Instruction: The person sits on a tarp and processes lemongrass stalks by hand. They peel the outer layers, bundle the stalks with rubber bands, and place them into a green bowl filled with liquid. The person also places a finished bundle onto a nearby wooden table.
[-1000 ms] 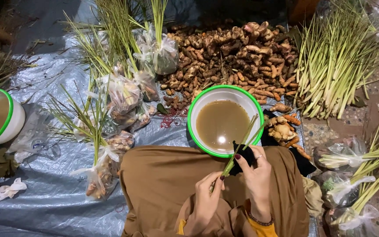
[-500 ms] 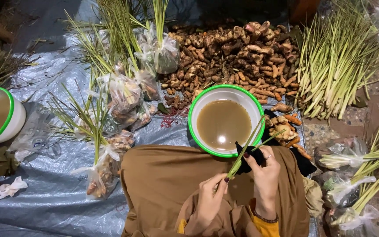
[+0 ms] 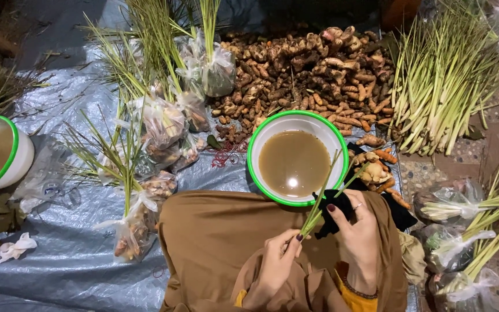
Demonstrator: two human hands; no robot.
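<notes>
— Largest first?
— Grey plastic tarp spread over the ground, carrying nearly everything. At the top centre, a broad heap of brown rhizomes. To its right, a fanned pile of pale green lemongrass stalks.

— Packages?
— Clear plastic bags, knotted at the neck, clustered left of the heap, each stuffed with roots and green blades poking out. One more such bag lying nearer, just beside the brown-clad lap. Further bags at the right edge, stalks sticking out sideways. No labels readable.

— Vessels?
— White bowl with a green rim, holding murky brown water, just ahead of the knees. Similar green-rimmed bowl at the far left, cut off by the frame.

— Hands?
— Left hand pinching the base of a thin lemongrass stalk between thumb and fingertips; stalk tilted up and right, tips over the bowl's rim. Right hand curled around a black cloth, touching the same stalk. Small orange roots just right of the bowl. Crumpled white tissue at the lower left.
</notes>
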